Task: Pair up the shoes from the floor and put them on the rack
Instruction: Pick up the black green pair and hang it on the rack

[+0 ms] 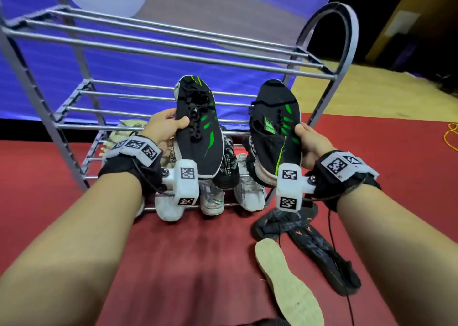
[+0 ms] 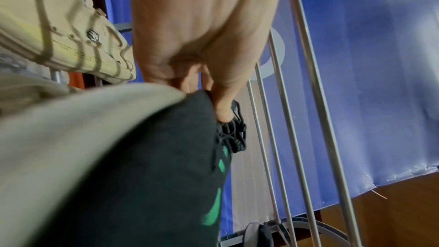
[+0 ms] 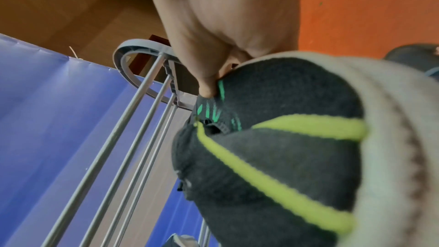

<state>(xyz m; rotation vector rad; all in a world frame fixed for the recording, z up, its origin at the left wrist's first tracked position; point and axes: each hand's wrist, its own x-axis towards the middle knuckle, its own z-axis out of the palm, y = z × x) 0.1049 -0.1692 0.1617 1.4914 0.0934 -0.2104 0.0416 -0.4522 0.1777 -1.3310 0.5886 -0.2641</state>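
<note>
Two black knit sneakers with green marks are held up, toes upward, in front of the grey metal rack (image 1: pixel 173 50). My left hand (image 1: pixel 164 127) grips the left sneaker (image 1: pixel 198 127) by its side, thumb on the upper; up close the left sneaker (image 2: pixel 154 176) shows its pale sole edge. My right hand (image 1: pixel 309 142) grips the right sneaker (image 1: pixel 275 127) by its right edge. The right wrist view shows that right sneaker (image 3: pixel 273 157) with a yellow-green stripe and my thumb pressed on it. Both sneakers hang level with the middle shelf (image 1: pixel 153 102).
The bottom shelf holds beige shoes (image 1: pixel 124 137), white sneakers (image 1: pixel 210 199) and a black patterned shoe (image 1: pixel 226 169). On the red carpet (image 1: pixel 173 263) at the right lie two dark sandals (image 1: pixel 319 248) and a pale sole-up shoe (image 1: pixel 285 276). A blue banner hangs behind the rack.
</note>
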